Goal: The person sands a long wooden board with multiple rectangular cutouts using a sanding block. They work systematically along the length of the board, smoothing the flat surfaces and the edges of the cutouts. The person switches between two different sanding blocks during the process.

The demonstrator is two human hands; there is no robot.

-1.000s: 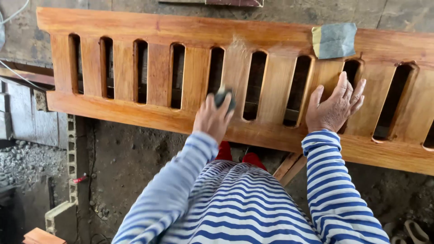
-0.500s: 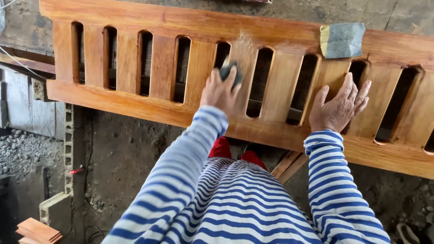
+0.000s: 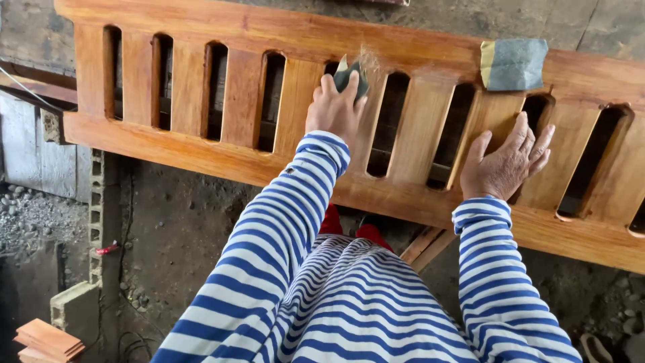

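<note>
left hand has travelled up the slat since a second ago, fingers clamped on a folded sandpaper pad now at the slat's top end, just under the upper rail of the slatted wooden panel. right hand lies flat, fingers spread, on a slat near the lower rail, holding nothing. spare sandpaper sheet rests on the upper rail, well apart from the pad; open slots flank each slat.
</note>
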